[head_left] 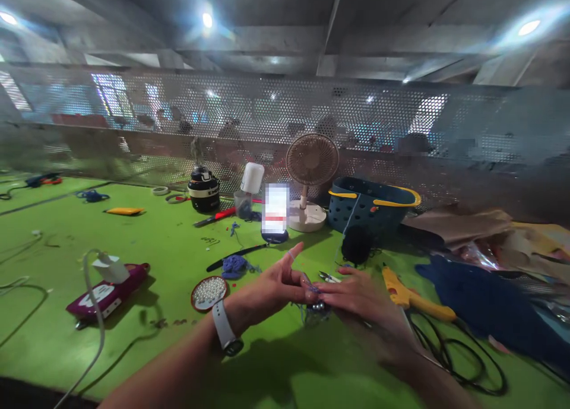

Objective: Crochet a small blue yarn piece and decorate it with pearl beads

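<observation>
My left hand (271,287) and my right hand (360,296) meet over the green table (178,243). Between their fingertips they pinch a small blue and silver beaded piece (315,305) with thin thread. The left index finger sticks up and carries a thin loop of thread; a white watch sits on that wrist. My right hand is blurred, its fingers curled onto the piece. A round tin of white beads (209,293) lies just left of my left hand. Small snips (328,276) lie behind the fingers.
A yellow glue gun (409,296) with a black cable lies right of my hands, beside dark blue cloth (485,302). Behind stand black yarn (356,244), a blue basket (371,207), a small fan (312,165), a phone (275,213) and a black jar (203,189). A purple case (107,293) lies left.
</observation>
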### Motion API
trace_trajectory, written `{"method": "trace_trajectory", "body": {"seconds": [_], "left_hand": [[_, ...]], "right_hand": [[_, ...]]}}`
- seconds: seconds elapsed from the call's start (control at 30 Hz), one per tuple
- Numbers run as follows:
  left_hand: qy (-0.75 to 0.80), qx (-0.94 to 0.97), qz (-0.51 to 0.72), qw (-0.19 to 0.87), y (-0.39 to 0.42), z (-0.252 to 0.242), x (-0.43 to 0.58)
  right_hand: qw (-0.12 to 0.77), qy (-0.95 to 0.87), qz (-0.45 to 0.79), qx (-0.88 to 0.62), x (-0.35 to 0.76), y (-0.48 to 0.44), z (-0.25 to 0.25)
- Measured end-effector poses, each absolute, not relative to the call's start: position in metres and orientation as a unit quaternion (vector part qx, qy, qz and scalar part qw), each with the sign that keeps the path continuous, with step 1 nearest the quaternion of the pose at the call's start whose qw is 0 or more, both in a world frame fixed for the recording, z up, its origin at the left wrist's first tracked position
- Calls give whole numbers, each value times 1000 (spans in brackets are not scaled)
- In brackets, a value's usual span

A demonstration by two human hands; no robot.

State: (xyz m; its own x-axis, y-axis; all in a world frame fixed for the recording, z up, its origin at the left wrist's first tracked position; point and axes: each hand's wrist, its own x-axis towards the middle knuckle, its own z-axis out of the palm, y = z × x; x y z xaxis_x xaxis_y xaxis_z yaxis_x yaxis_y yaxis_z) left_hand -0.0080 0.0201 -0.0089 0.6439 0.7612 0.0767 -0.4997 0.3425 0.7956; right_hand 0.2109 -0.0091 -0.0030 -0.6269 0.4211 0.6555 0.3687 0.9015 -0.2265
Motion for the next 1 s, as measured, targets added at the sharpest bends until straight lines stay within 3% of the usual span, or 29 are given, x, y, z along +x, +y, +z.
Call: {"method": "trace_trajectory", "body": {"seconds": [0.3,0.5,0.67,1.0], "left_hand": [[182,456,395,776,26,2,-15],[185,460,382,780,24,5,-14],[185,462,382,779,22,4,-13],[187,478,375,772,21,4,-13]], "right_hand": [[446,-853,122,-241,216,-11,1],[518,-718,296,-359,213,-17,-4],[552,-612,449,-346,209,-15,-6],[542,-671,373,-343,220,-14,-8]]}}
